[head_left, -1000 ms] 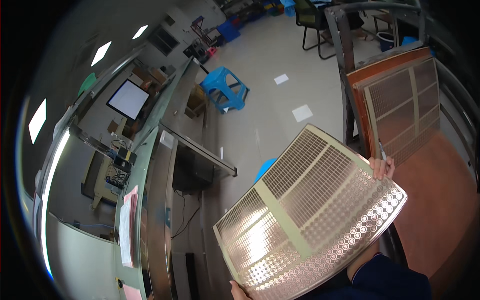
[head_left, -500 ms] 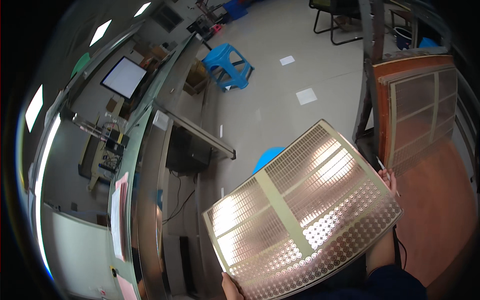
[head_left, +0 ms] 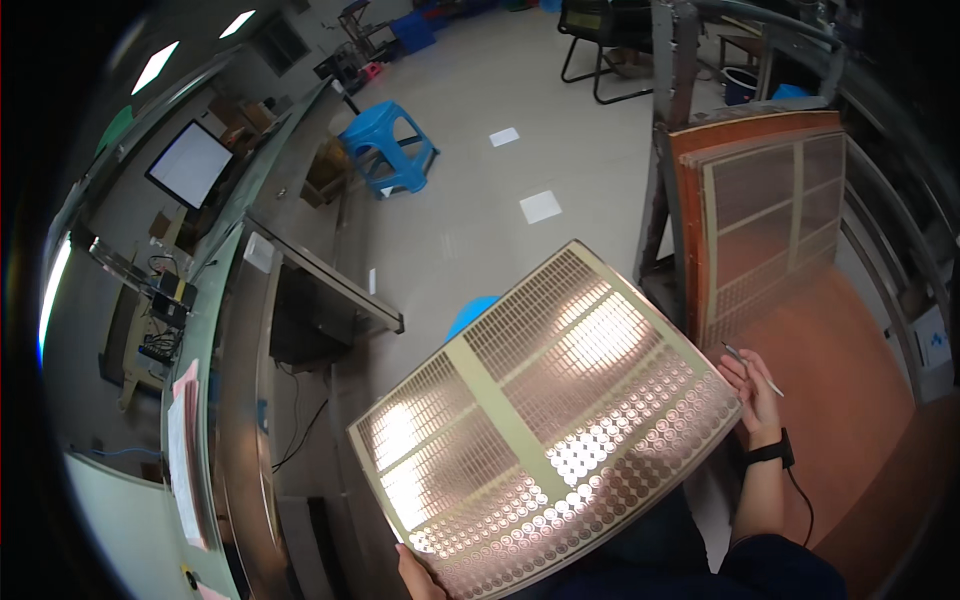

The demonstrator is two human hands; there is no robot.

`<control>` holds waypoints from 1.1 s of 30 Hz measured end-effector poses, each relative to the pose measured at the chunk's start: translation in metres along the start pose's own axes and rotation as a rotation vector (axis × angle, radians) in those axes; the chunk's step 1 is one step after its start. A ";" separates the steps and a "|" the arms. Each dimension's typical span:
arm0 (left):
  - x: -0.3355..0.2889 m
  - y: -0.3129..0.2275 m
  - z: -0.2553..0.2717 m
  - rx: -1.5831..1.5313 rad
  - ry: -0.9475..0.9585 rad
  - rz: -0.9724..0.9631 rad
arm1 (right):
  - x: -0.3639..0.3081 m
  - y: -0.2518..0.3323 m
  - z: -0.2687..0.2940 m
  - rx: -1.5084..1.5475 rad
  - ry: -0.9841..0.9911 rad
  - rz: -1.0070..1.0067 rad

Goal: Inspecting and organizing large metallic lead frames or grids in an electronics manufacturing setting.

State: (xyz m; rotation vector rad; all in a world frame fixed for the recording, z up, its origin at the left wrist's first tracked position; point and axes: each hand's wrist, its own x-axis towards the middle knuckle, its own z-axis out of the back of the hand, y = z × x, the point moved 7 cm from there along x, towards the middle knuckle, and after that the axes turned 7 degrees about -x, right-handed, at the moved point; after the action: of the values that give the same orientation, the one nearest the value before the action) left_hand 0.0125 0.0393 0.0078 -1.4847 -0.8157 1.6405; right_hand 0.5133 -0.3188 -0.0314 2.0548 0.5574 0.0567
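A large copper-coloured circuit board panel (head_left: 512, 399), patterned with small rectangles and rows of round pads, is tilted in front of me and shines brightly in places. At its lower left edge my left hand (head_left: 416, 576) grips it, mostly hidden by the panel and the picture's rim. My right hand (head_left: 757, 391) is just beside the panel's right edge, palm partly up, with a slim pen (head_left: 754, 369) held between the fingers. A black wristband (head_left: 768, 452) is on that wrist. Whether the right fingertips touch the panel I cannot tell.
Similar panels (head_left: 775, 225) lean upright on an orange-brown board (head_left: 830, 350) in a dark metal frame (head_left: 676, 90) at right. A workbench (head_left: 215, 280) with a monitor (head_left: 190, 163) and papers (head_left: 182, 450) runs along the left. A blue stool (head_left: 385, 140) and a black chair (head_left: 605, 40) stand ahead.
The whole view has swung right, so the surroundings and the panel sit further left. My right hand has come off the panel's edge, opening outward with the pen still in it.
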 end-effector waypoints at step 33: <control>-0.221 0.132 0.109 0.648 0.874 0.827 | 0.022 0.020 -0.032 -1.168 0.020 0.426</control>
State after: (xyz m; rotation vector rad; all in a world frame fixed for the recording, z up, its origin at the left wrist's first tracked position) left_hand -0.1047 -0.2143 0.0189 -1.8589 0.8300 1.3061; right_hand 0.5317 -0.2924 -0.0016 0.9828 0.0195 0.5241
